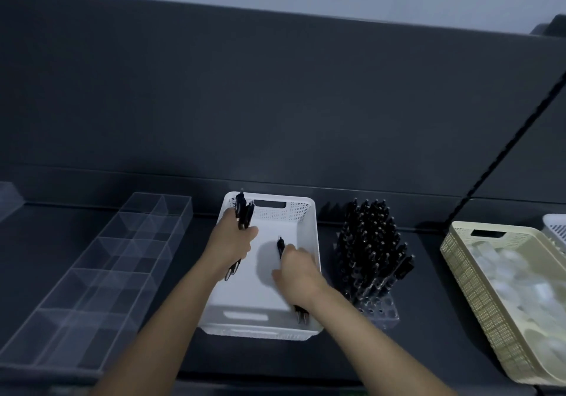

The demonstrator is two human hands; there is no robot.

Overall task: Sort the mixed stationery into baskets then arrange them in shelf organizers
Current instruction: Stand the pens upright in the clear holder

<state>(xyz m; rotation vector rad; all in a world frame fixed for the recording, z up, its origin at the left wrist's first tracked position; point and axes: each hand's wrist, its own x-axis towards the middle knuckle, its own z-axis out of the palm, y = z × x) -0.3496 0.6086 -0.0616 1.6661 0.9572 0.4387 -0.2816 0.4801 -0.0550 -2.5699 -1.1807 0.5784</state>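
White basket (303, 212) mid-shelf, almost bare; left hand (229, 244) clamped round pen bundle (243, 212) at its far-left corner, right hand (298, 270) curled on loose pens (280, 246) over basket floor. Pens look light, stiff, slick, likely to slide from bundle; grip mid-barrel. Pen rack (379, 313) just right of basket

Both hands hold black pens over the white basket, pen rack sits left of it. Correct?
One error: in the head view the pen rack stands right of the white basket, not left. The left hand and right hand do each hold black pens over it.
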